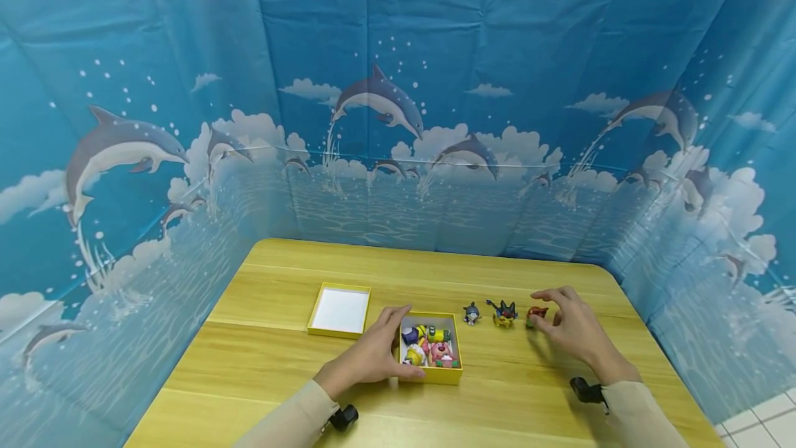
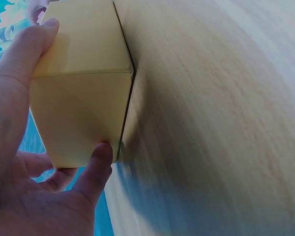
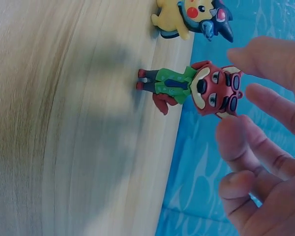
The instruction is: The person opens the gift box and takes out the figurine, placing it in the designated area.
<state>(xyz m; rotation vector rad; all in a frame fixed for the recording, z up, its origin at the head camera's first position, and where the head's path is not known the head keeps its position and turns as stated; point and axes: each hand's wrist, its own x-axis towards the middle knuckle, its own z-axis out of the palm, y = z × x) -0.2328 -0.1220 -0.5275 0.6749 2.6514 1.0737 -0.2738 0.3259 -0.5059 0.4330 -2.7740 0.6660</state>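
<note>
My left hand (image 1: 365, 357) grips the left side of an open yellow box (image 1: 446, 375); the thumb lies on its near wall and fingers reach toward the far left corner. Several colourful toy figurines (image 1: 443, 355) lie inside, a pink one among them. In the left wrist view, fingertips press the box's outer wall (image 2: 83, 113). My right hand (image 1: 581, 330) is spread around the head of a fox figurine (image 3: 174, 86) in a green shirt, which stands upright on the table. Thumb and fingers are apart; whether a fingertip touches the fox's ear, I cannot tell.
A yellow box lid (image 1: 339, 310) with a white inside lies left of the box. Between box and fox stand a small grey-hatted figurine (image 1: 471, 313) and a yellow figurine with a dark hood (image 1: 504, 314). A dolphin-printed curtain (image 1: 398, 199) rises behind the wooden table (image 1: 249, 337).
</note>
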